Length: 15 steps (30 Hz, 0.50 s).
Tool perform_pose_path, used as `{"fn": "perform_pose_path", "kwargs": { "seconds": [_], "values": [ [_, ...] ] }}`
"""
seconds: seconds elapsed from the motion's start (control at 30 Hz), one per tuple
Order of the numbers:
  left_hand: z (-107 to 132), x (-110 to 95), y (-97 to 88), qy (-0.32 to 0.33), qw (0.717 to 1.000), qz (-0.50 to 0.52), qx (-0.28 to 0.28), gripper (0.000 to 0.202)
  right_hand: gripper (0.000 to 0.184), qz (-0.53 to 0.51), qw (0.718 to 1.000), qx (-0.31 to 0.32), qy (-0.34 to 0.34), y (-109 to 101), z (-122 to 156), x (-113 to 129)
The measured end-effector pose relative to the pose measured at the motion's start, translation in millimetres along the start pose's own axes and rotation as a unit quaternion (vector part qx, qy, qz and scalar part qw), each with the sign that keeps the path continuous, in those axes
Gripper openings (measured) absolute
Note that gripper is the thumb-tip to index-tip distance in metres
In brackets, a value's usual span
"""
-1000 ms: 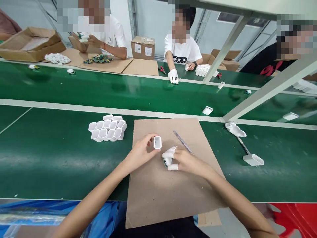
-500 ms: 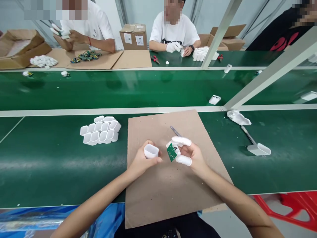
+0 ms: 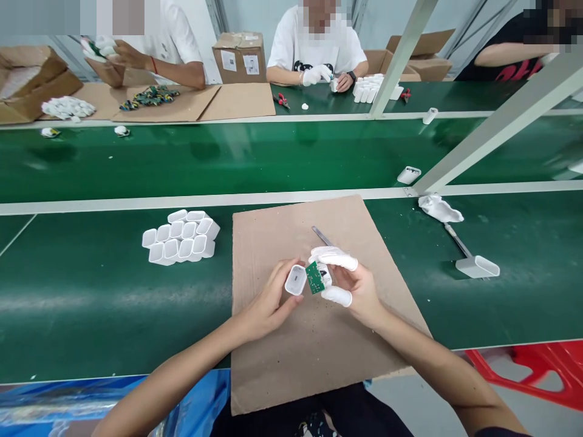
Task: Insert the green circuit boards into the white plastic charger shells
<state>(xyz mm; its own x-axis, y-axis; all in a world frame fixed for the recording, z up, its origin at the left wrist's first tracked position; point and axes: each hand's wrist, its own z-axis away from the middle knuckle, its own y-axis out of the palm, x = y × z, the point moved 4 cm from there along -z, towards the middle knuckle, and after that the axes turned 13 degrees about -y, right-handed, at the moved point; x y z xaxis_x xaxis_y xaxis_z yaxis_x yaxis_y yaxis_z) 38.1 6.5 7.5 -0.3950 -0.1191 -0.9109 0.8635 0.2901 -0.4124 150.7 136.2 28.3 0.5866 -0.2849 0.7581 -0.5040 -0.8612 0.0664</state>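
My left hand [image 3: 272, 298] is closed around a white plastic housing [image 3: 296, 281], its open mouth turned up and towards the other hand. White finger cots cover fingers of my right hand [image 3: 348, 282], which grips a green circuit board [image 3: 314, 278] with a white part behind it. Board and housing sit side by side, very close; whether they touch I cannot tell. Beneath both hands lies a brown cardboard sheet [image 3: 282, 376]. A thin metal tool [image 3: 321, 235] rests on it, partly hidden behind my right hand.
Several white housings [image 3: 182, 238] stand grouped at left. At right lie another housing [image 3: 477, 267], a metal-shafted tool [image 3: 458, 241] and a crumpled white glove-like item [image 3: 439, 209]. Beyond runs a green conveyor belt [image 3: 255, 161] with a slanted white post [image 3: 492, 124]. Co-workers sit across it.
My left hand has moved right and tipped the housing towards the circuit board, closing the gap. My right hand stays almost in place. On the belt, a housing has shifted right.
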Motion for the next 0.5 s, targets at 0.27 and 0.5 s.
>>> {"fn": "perform_pose_path", "kwargs": {
  "seconds": [0.27,0.5],
  "values": [
    [-1,-8,0.3,0.092,0.993,-0.003,-0.076,0.044,0.042,0.11,0.983,0.061,-0.132,18,6,19],
    [4,-6,1.8,0.112,0.989,-0.017,-0.094,0.048,0.039,0.172,0.966,0.103,-0.164,21,8,26]
  ]
}}
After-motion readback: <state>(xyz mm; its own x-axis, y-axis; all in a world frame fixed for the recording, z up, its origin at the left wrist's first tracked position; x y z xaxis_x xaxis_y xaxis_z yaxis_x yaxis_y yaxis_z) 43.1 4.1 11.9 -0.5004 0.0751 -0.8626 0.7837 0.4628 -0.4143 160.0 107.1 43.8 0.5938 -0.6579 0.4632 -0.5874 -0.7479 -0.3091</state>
